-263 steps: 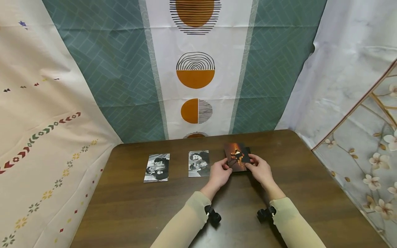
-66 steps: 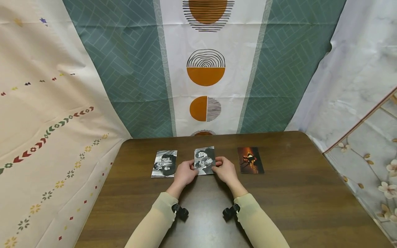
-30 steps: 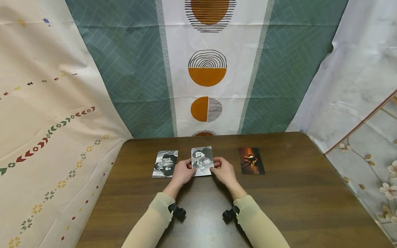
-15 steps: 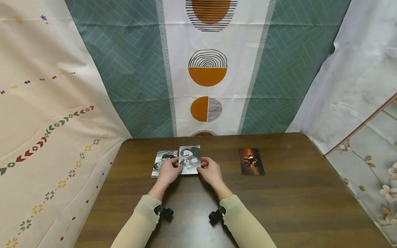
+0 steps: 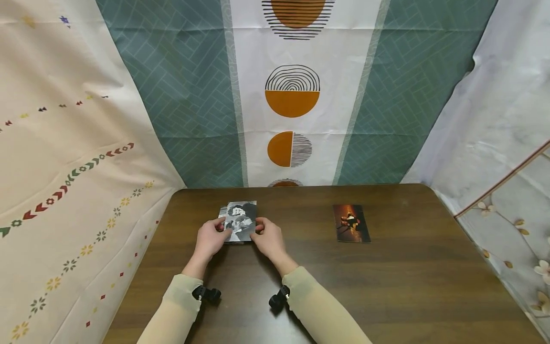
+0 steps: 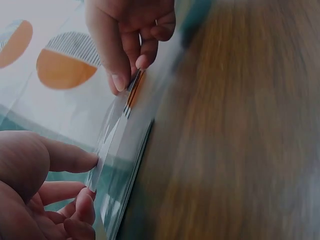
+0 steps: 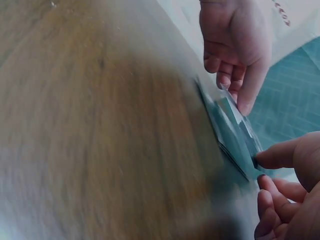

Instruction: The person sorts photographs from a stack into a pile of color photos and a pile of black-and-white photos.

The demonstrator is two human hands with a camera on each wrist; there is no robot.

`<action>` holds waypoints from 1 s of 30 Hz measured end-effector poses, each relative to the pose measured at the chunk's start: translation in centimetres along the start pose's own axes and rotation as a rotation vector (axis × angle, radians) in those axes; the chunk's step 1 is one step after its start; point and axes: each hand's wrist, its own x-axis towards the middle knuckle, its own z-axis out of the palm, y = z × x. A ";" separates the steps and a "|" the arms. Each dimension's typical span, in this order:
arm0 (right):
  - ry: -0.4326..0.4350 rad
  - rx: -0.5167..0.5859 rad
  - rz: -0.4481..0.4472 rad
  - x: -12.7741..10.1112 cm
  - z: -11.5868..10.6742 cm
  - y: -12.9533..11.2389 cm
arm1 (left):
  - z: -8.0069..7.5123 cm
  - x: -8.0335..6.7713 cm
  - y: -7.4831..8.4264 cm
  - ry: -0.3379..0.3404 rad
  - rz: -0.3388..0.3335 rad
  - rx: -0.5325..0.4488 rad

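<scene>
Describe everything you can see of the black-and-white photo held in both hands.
The black-and-white photo is a thin, glossy rectangular print showing two figures close together, standing in portrait format. The left hand pinches its left edge and the right hand its right edge. It is held just above the brown table, tilted slightly, over another black-and-white print whose corner peeks out on the left. The wrist views show it edge-on and blurred.
</scene>
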 end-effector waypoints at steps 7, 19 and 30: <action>-0.009 -0.077 -0.001 0.0 1.6 -0.8 | -0.8 -0.1 -1.3 0.021 -0.023 0.021; -0.020 -0.218 0.017 -0.1 2.4 -1.0 | -0.2 0.0 -1.9 0.001 -0.007 0.060; -0.038 -0.257 0.018 -0.1 2.2 -1.2 | -0.1 0.1 -2.3 -0.004 -0.009 0.057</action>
